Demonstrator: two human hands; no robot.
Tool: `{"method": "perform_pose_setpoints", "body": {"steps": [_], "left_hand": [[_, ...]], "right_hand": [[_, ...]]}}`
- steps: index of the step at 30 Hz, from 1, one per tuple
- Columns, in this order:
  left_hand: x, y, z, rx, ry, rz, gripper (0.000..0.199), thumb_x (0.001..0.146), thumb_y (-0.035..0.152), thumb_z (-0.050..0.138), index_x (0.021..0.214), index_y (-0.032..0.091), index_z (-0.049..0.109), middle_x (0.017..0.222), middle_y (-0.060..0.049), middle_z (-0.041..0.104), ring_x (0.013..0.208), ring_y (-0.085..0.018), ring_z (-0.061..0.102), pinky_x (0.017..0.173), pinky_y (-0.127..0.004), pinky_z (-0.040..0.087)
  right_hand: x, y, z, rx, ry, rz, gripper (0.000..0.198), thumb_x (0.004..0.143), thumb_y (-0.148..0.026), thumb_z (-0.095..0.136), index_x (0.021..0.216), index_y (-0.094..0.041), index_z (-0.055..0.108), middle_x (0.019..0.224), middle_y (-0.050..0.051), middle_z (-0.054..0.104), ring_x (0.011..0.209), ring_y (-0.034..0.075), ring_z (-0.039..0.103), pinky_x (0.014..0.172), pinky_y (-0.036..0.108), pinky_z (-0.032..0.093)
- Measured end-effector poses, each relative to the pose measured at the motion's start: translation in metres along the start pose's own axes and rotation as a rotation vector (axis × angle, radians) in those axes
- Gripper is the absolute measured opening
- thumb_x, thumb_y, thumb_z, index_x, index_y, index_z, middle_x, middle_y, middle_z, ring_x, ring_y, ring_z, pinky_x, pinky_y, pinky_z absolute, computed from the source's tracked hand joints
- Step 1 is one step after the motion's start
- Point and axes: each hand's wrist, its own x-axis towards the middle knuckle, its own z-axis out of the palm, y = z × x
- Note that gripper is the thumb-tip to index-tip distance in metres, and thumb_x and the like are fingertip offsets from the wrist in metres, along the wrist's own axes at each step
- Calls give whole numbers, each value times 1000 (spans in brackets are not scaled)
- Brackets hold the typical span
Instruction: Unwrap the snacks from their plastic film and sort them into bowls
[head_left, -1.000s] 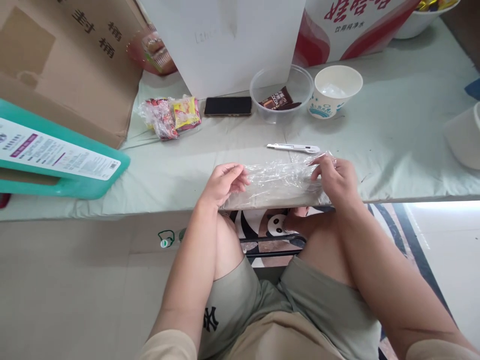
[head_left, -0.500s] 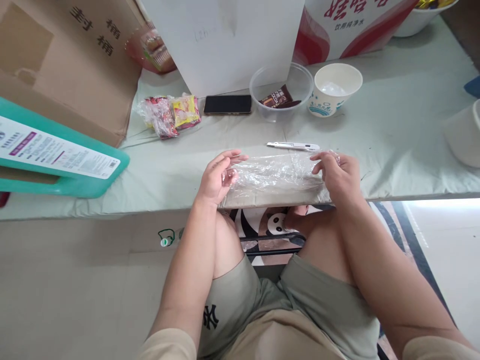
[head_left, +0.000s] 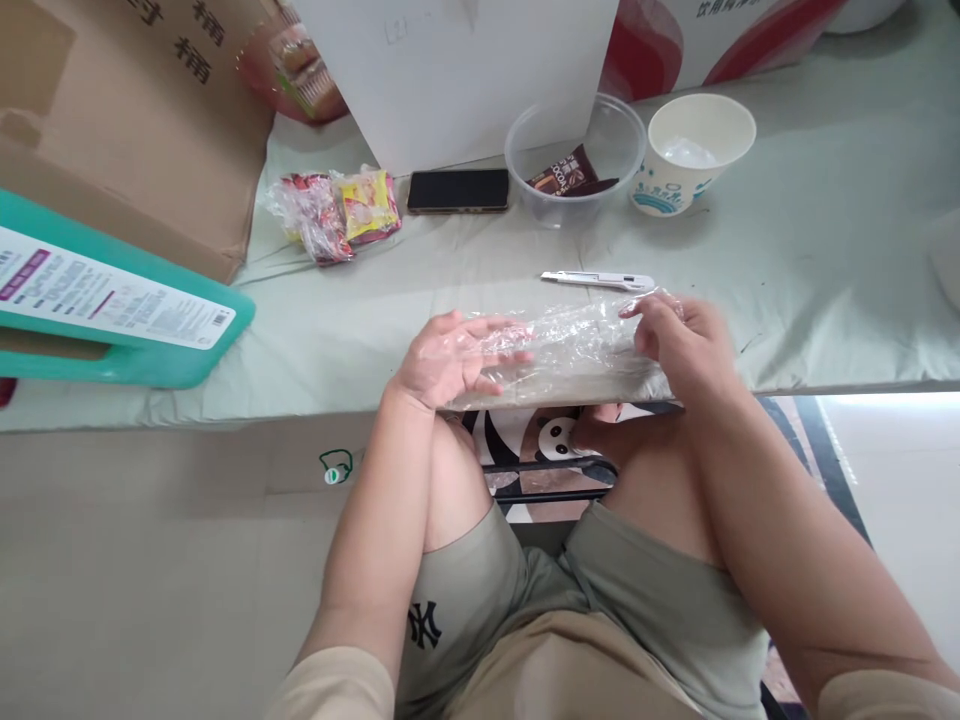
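Note:
A crumpled clear plastic bag [head_left: 581,345] stretches between my hands at the table's front edge. My left hand [head_left: 450,360] has its fingers spread against the bag's left end, and film seems to lie over some of them; whether they are inside it I cannot tell. With fingers pinched together, my right hand [head_left: 690,345] grips the bag's right end, slightly blurred. Just beyond the film lies a white utility knife [head_left: 598,280], its tip pointing left.
Behind stand a clear plastic bowl [head_left: 517,190] with brown cocoa packets [head_left: 562,172], a paper cup [head_left: 667,185] with clear film inside, and a phone [head_left: 459,191]. Wrapped snacks [head_left: 367,205] lie left, near a green jug [head_left: 187,365] and a cardboard box [head_left: 150,150]. A white box [head_left: 465,80] stands behind.
My left hand has opened from a loose curl, its fingers reaching rightward along the bag. The right hand keeps its pinch and has shifted slightly right. The view has tilted a little downward.

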Motion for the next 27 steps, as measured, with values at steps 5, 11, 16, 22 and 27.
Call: {"method": "perform_pose_setpoints", "body": {"steps": [5, 11, 16, 22, 27], "left_hand": [[14, -4, 2, 157, -270, -206, 92, 69, 85, 56, 127, 13, 66, 130, -23, 69, 112, -40, 70, 56, -32, 57], [1, -2, -8, 145, -301, -63, 88, 62, 59, 84, 141, 29, 57, 159, -14, 46, 128, -38, 61, 70, -30, 63], [-21, -6, -4, 301, -130, 32, 93, 58, 26, 92, 142, 36, 53, 157, -12, 44, 127, -34, 62, 83, -34, 63], [-17, -21, 7, 431, 414, 277, 32, 75, 29, 77, 105, 21, 68, 119, -8, 66, 82, -15, 73, 57, -20, 56], [-9, -22, 0, 412, 575, 393, 32, 86, 50, 66, 83, 18, 67, 89, -6, 68, 63, -10, 67, 41, -16, 40]], "right_hand": [[-7, -16, 2, -55, -153, 60, 22, 84, -34, 61, 66, -23, 65, 48, -4, 48, 46, 12, 41, 49, 29, 30], [-3, -13, -1, -102, -15, 180, 15, 83, -29, 59, 73, -23, 68, 48, -5, 48, 46, 12, 42, 47, 28, 28], [1, -8, -3, -134, 91, 206, 14, 82, -27, 58, 72, -22, 67, 51, -4, 51, 48, 12, 43, 48, 28, 29], [1, -6, 0, -62, 127, 92, 19, 85, -31, 58, 69, -22, 64, 57, -3, 54, 53, 12, 45, 52, 28, 33], [0, 0, -1, -31, 94, 88, 22, 88, -37, 58, 73, -23, 68, 54, -3, 53, 48, 12, 43, 50, 29, 32]]}}
